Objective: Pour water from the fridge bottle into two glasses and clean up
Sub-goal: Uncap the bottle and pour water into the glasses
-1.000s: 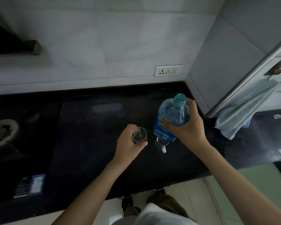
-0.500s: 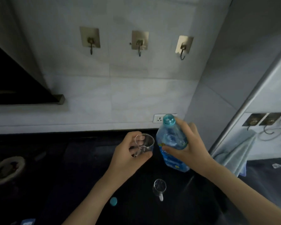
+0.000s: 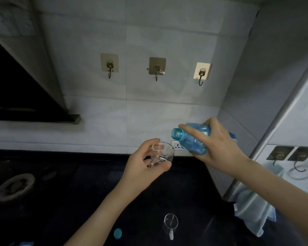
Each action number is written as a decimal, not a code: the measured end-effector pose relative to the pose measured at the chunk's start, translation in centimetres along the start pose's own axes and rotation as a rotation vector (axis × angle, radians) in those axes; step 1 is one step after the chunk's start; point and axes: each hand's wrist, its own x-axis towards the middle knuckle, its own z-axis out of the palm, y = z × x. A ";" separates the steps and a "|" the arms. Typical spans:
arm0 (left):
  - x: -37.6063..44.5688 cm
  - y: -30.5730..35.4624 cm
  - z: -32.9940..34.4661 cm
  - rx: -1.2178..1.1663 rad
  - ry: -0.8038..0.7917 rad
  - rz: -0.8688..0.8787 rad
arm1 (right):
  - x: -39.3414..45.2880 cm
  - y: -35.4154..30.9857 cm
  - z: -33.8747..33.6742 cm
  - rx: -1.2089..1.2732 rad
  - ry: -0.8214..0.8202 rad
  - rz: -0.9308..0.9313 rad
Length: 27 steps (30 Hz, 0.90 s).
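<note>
Holding both things up over the back of the dark bench [image 3: 82, 197], you have your left hand [image 3: 142, 167] wrapped round a small clear glass [image 3: 161, 154], thumb on its near side and fingers behind it, with the glass tipped a little toward the bottle. Your right hand [image 3: 219, 148] grips the blue bottle [image 3: 194, 141] round its body, index finger stretched along the shoulder toward the neck. You hold the bottle tilted nearly level, its uncapped mouth pointing left, just above and to the right of the glass rim and not touching it. Whether any water is running out cannot be told. A second glass [image 3: 170, 223] stands on the bench near its front edge, below your hands, and the blue cap [image 3: 117, 233] lies to the left of it. A pale cloth [image 3: 254, 210] hangs at the right end of the bench.
</note>
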 end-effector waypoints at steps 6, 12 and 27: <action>0.2 0.2 0.9 0.021 -0.016 -0.009 | 0.3 1.1 -0.5 -0.094 -0.017 -0.097; 0.1 0.0 1.2 0.039 -0.016 -0.011 | 0.9 1.3 -0.5 -0.138 -0.039 -0.164; 0.1 -0.7 0.6 0.035 -0.006 -0.030 | 2.1 1.8 0.0 -0.219 -0.009 -0.280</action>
